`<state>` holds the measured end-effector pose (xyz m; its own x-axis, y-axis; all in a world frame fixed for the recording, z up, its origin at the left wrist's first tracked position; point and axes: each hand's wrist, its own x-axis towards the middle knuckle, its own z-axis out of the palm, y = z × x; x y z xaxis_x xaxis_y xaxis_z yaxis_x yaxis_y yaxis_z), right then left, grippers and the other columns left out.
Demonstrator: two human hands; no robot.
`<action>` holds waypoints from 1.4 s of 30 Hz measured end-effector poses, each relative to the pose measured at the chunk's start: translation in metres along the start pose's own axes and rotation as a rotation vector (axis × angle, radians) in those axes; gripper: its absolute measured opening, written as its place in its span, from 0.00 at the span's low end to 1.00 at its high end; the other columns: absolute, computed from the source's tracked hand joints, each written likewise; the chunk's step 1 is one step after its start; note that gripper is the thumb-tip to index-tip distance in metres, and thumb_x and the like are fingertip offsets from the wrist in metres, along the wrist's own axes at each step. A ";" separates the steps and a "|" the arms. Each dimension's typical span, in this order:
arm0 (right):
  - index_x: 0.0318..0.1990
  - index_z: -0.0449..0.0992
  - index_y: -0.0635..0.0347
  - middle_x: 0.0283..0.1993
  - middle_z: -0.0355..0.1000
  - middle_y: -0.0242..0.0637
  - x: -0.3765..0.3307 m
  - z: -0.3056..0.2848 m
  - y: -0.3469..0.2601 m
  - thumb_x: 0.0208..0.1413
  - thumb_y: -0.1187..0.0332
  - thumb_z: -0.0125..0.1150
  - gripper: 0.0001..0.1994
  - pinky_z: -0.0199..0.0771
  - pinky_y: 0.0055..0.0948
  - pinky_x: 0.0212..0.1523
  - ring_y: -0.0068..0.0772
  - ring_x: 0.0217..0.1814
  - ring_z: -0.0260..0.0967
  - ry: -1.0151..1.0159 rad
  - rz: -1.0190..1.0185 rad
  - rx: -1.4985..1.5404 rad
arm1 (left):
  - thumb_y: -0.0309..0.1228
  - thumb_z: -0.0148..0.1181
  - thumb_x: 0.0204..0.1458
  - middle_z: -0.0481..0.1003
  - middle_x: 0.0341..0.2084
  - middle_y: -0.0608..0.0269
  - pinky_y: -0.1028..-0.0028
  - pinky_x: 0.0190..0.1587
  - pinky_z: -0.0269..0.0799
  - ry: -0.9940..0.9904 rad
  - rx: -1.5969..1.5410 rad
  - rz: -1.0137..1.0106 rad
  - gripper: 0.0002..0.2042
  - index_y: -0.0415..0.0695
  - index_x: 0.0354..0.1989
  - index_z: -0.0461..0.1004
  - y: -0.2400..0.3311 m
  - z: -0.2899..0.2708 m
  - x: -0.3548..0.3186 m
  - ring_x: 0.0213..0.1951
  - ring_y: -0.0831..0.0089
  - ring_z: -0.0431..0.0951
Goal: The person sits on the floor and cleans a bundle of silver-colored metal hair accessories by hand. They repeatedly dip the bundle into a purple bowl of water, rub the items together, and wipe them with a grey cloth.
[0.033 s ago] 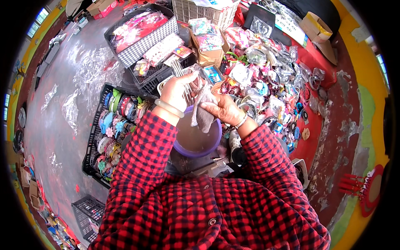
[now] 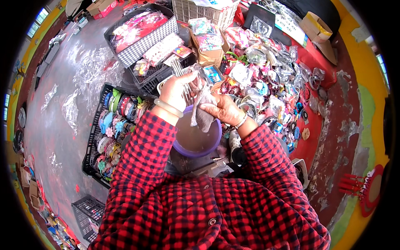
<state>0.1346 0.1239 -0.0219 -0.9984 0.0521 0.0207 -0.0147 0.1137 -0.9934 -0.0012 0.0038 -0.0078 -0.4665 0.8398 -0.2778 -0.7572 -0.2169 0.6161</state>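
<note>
Above a purple basin [image 2: 179,146] of cloudy water, both my hands are raised close together. My left hand [image 2: 174,91] is closed around a bundle of thin silvery metal bands [image 2: 187,95], whose ends stick out past the fingers; their exact kind is unclear. A greyish-brown cloth [image 2: 205,112] hangs down between the hands, its lower end over the basin. My right hand [image 2: 227,109] pinches this cloth with thumb on top, pressing it near the bands. Part of the bundle is hidden behind my left fingers and the cloth.
Left of the basin stands a black crate [image 2: 93,155] full of colourful headbands. Beyond my hands are a grey crate [image 2: 143,43] of packaged goods and a cardboard box [image 2: 213,57]. A large heap of bagged hair accessories [image 2: 260,89] spreads to the right.
</note>
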 end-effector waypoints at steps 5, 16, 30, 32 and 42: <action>0.30 0.72 0.58 0.28 0.69 0.43 0.003 -0.010 0.004 0.49 0.57 0.58 0.13 0.65 0.38 0.35 0.47 0.32 0.66 -0.144 -0.267 -0.692 | 0.28 0.52 0.51 0.74 0.25 0.60 0.73 0.32 0.73 -0.016 -0.018 -0.030 0.09 0.37 0.37 0.71 0.012 0.000 -0.008 0.26 0.71 0.75; 0.33 0.72 0.55 0.30 0.72 0.47 0.001 -0.022 0.041 0.52 0.53 0.48 0.15 0.68 0.42 0.35 0.50 0.35 0.70 -0.096 0.143 -1.060 | 0.30 0.54 0.50 0.68 0.15 0.65 0.77 0.23 0.60 -0.077 -0.141 0.197 0.07 0.39 0.30 0.71 0.058 -0.025 -0.020 0.19 0.74 0.62; 0.48 0.67 0.63 0.47 0.68 0.38 -0.007 -0.063 -0.001 0.53 0.65 0.55 0.16 0.65 0.33 0.51 0.33 0.49 0.65 0.394 -0.056 0.942 | 0.23 0.53 0.49 0.75 0.28 0.60 0.85 0.27 0.67 -0.129 0.442 0.239 0.07 0.39 0.37 0.69 0.028 -0.006 -0.013 0.30 0.77 0.75; 0.50 0.64 0.66 0.49 0.66 0.40 -0.006 -0.064 -0.001 0.54 0.66 0.53 0.18 0.63 0.34 0.53 0.34 0.51 0.64 0.245 -0.091 1.054 | 0.24 0.53 0.49 0.75 0.26 0.62 0.84 0.30 0.66 -0.111 0.575 0.205 0.07 0.38 0.36 0.70 0.021 -0.001 -0.011 0.30 0.79 0.74; 0.48 0.68 0.60 0.44 0.69 0.34 0.005 -0.008 -0.002 0.51 0.73 0.56 0.15 0.63 0.24 0.48 0.25 0.47 0.64 0.365 -0.010 0.650 | 0.16 0.53 0.45 0.74 0.30 0.68 0.81 0.33 0.68 -0.062 0.756 0.459 0.13 0.39 0.40 0.73 -0.031 0.001 0.012 0.31 0.83 0.71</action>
<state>0.1297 0.1318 -0.0188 -0.9182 0.3935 -0.0463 -0.1657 -0.4876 -0.8572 0.0176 0.0212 -0.0296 -0.6081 0.7809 0.1429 0.0128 -0.1703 0.9853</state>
